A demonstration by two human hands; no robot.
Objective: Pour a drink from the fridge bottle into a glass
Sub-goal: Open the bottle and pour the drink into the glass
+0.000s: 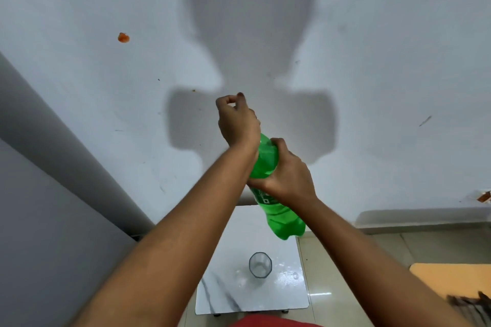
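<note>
Head cam | right hand wrapped tight round green bottle | left hand curled over its top, cap hidden | glass on table, well below the grip

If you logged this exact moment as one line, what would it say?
stage: opening bottle | right hand: grips green bottle mid-body | left hand: closed at bottle top, cap hidden | glass: empty, upright on white table | pour: not started

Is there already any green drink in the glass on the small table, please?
No, the glass on the table looks clear and empty, while the right hand holds the green bottle above.
</note>
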